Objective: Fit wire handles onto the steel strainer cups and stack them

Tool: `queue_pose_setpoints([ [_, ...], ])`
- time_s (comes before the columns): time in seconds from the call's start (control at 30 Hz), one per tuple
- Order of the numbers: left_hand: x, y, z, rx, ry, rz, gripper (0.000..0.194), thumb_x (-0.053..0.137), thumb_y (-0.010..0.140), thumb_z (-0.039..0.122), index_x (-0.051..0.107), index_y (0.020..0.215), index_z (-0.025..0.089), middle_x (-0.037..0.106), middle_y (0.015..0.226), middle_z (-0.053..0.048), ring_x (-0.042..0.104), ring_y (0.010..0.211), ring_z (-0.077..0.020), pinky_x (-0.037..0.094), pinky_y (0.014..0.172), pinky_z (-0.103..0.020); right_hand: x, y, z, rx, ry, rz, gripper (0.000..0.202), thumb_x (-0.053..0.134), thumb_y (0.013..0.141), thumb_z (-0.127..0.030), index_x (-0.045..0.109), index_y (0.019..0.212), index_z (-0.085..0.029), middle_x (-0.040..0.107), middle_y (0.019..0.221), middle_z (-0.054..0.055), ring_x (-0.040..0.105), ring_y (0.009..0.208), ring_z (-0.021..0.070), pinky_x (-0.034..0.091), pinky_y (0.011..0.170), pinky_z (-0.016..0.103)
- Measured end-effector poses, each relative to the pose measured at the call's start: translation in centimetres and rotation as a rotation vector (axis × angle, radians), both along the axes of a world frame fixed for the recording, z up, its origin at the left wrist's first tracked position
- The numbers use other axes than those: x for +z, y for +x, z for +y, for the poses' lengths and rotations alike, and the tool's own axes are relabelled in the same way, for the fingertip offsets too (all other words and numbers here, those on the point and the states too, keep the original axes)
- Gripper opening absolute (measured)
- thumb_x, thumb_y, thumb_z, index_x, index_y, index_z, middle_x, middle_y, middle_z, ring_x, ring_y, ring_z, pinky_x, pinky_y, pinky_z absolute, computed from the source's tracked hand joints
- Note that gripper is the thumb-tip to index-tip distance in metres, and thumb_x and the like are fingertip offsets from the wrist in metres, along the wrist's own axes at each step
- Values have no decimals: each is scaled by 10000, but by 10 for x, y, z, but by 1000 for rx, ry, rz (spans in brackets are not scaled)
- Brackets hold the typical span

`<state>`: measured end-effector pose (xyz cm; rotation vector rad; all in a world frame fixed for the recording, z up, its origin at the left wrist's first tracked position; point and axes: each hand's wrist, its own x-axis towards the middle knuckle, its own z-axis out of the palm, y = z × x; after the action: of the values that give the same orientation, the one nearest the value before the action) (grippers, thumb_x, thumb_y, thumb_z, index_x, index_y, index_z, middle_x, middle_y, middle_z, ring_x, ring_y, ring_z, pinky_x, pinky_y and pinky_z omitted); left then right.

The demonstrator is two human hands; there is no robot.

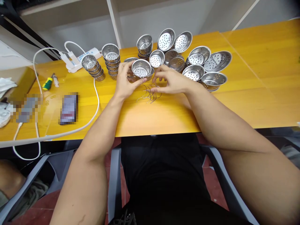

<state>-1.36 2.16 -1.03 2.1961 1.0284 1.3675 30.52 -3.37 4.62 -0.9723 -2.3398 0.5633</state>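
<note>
Clutter fills the far left of the yellow wooden table (pixel 257 103): crumpled white cloth (pixel 6 86), a green-handled screwdriver (pixel 48 83), two blurred flat items, and a white power strip (pixel 81 59) whose cable (pixel 96 97) loops toward the near edge. No writing can be read on any of it. Two leaning stacks of perforated steel strainer cups (pixel 110 59) stand next, nested so they take little room. The left hand (pixel 125 82) grips one strainer cup (pixel 141 68), thumb and fingers curled round its wall, tipping its open mouth toward the camera just above the tabletop. Beneath lies a loose pile of thin wire hooks (pixel 148 93), close at hand. The right hand (pixel 172 82) hovers over that pile, fingers bent together, fingertips down among the wires; whether they pinch one I cannot tell. Further right, loose strainer cups (pixel 214 79) lie scattered and tilted.
</note>
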Motion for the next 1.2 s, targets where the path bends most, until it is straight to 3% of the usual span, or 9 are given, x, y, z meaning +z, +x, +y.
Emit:
queue_pose_setpoints([
  [0.13, -4, 9, -8, -117, -79, -14, 1099, 955, 823, 1027, 687, 1644, 347, 679, 1639, -159, 798, 1464, -394, 782, 1095, -503, 3, -12, -9, -74, 78, 152, 719, 839, 1034, -919, 804, 1453, -336, 742, 1562, 160, 739, 1327, 436, 675, 1170, 650],
  [0.3, -4, 19, -17, -159, -214, -63, 900, 1021, 955, 735, 636, 1644, 301, 736, 1672, -166, 853, 1345, -300, 770, 1040, -423, -10, -17, 2, -113, 83, 202, 543, 696, 1153, -848, 861, 1277, -345, 811, 1321, 159, 778, 1256, 436, 680, 1191, 679],
  [0.43, 14, 23, -33, -70, -291, 2, 359, 977, 966, 363, 789, 1223, 196, 879, 1253, -104, 780, 921, -165, 659, 861, -319, -24, -20, 21, -270, 138, 238, 518, 669, 1174, -791, 873, 1317, -337, 806, 1346, 181, 772, 1277, 456, 682, 1206, 704],
  [0.5, 24, 25, -42, -79, -355, 59, 199, 946, 946, 284, 793, 1033, 189, 838, 957, -36, 667, 759, -133, 561, 760, -296, -26, -23, 26, -251, 119, 193, 527, 649, 1182, -779, 871, 1379, -343, 803, 1412, 185, 769, 1321, 458, 675, 1236, 706],
  [0.6, 35, 29, -53, -83, -422, 97, 174, 925, 938, 249, 758, 917, 206, 709, 741, 33, 557, 658, -125, 427, 668, -288, -21, -27, 23, -215, 91, 117, 571, 665, 1172, -764, 835, 1530, -353, 755, 1602, 197, 766, 1388, 469, 653, 1285, 713],
  [0.8, 48, 33, -61, -45, -458, 146, 226, 907, 962, 190, 711, 853, 218, 623, 677, 62, 472, 620, -119, 343, 641, -307, -19, -15, 24, -438, 137, 100, 560, 544, 1225, -636, 735, 1670, -354, 674, 1733, 190, 782, 1382, 450, 672, 1282, 668],
  [0.93, 53, 34, -64, -52, -495, 190, 237, 901, 984, 195, 710, 844, 219, 580, 652, 73, 433, 608, -120, 316, 627, -313, -50, -7, 49, -437, 159, 57, 452, 634, 1196, -582, 801, 1484, -275, 688, 1658, 231, 741, 1435, 484, 602, 1362, 707],
  [1.03, 51, 33, -64, -68, -495, 203, 232, 905, 985, 227, 720, 847, 223, 596, 657, 64, 447, 597, -119, 317, 611, -307, -70, -3, 64, -456, 181, 140, 457, 748, 1160, -679, 778, 1292, -242, 671, 1574, 236, 738, 1373, 474, 606, 1337, 704],
  [1.2, 41, 30, -58, -108, -492, 198, 187, 917, 955, 279, 760, 867, 228, 674, 672, 32, 489, 567, -121, 325, 566, -288, -72, 2, 68, -489, 154, 194, 527, 773, 1141, -774, 670, 1155, -257, 629, 1580, 234, 709, 1308, 445, 597, 1272, 712],
])
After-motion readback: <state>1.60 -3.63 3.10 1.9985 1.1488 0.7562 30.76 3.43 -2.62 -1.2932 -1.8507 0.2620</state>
